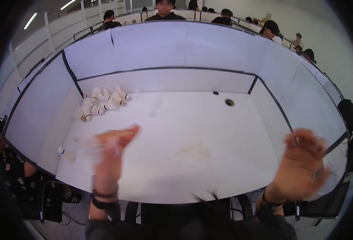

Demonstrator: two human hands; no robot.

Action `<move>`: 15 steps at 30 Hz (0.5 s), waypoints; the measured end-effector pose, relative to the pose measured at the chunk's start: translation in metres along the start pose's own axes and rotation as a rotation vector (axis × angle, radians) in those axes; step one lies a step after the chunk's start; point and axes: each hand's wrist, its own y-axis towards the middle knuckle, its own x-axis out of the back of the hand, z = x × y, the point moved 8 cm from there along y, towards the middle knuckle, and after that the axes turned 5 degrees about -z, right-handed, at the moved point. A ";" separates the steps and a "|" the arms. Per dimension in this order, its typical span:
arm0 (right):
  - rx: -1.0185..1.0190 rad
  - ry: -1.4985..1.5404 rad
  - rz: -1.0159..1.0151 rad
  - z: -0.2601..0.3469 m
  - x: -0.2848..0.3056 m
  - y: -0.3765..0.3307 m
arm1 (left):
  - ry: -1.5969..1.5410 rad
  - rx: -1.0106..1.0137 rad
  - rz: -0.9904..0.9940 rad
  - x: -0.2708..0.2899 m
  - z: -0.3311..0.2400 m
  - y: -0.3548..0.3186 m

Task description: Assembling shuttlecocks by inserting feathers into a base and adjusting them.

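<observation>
Shuttlecocks (98, 105) lie heaped in the far left corner of the white table (164, 120), feathers and corks pointing various ways, well apart from either hand. Each should be very light, with a firm cork and stiff but fragile feathers; the rounded cork looks the best place to hold, since squeezing the skirt could bend or snap the vanes. The corks may be smooth, though they seem unlikely to slip much. The right hand (302, 166) is raised at the table's right side, fingers loosely curled and spread, with nothing visible in it. The left hand (111, 154) is over the near left part, fingers close together; a pale blur is beside it, so I cannot tell whether it pinches anything. Near it lies what looks like a lone shuttlecock (64, 153) with a blue-banded cork; beyond that is a small pale ball (76, 139). No brand, label or writing is legible on any of these.
</observation>
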 end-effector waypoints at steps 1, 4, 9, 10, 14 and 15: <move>-0.095 -0.170 0.084 -0.034 0.003 0.000 | 0.051 0.196 -0.014 -0.007 0.038 0.001; -0.498 -0.281 0.213 -0.143 0.015 -0.025 | 0.151 0.476 0.173 -0.040 0.130 0.001; -0.576 -0.547 0.554 -0.221 0.021 -0.070 | 0.206 0.755 0.132 -0.055 0.207 -0.028; -0.495 -0.672 0.655 -0.227 0.023 -0.074 | 0.228 0.607 0.172 -0.058 0.208 -0.022; -0.449 -0.906 0.781 -0.250 0.041 -0.092 | 0.619 0.360 0.280 -0.040 0.222 -0.018; -0.431 -0.869 0.788 -0.251 0.043 -0.094 | 0.553 0.378 0.238 -0.035 0.227 -0.017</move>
